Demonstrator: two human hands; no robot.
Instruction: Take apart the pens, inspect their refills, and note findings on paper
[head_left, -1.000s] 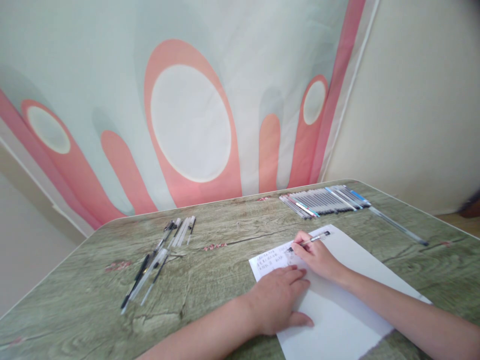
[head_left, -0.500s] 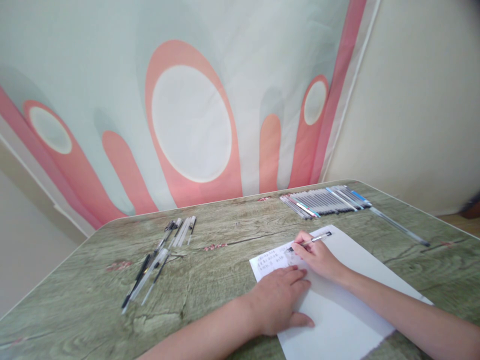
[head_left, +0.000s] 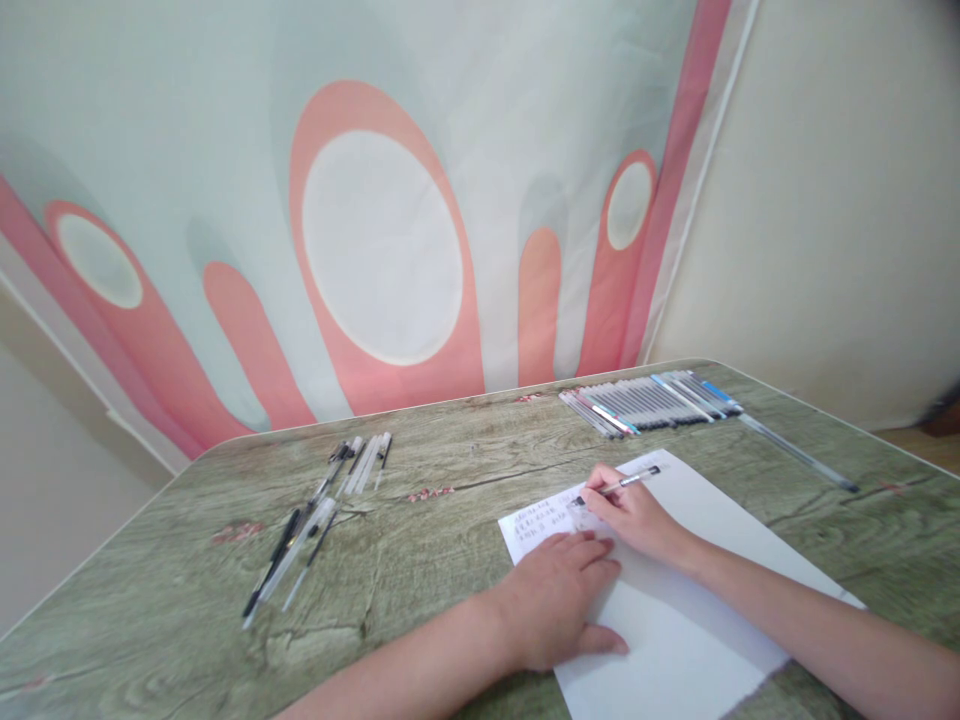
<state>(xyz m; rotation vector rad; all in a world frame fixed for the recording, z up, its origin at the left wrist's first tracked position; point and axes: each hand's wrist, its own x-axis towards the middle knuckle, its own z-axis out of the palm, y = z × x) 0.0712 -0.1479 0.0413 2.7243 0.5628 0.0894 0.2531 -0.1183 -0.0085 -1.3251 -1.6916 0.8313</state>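
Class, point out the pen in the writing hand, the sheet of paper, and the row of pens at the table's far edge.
pen (head_left: 626,483), head view, mid barrel.
sheet of paper (head_left: 697,640), head view, blank lower area.
row of pens (head_left: 649,400), head view, middle of row.

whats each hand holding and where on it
The right hand holds a pen low on its barrel, near the tip. The left hand holds nothing; it lies flat on the sheet of paper.

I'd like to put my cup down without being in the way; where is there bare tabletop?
Bare table lies between the loose pens and the paper, and near the front left corner. It is crowded by the row of pens and where the left hand and right hand rest.
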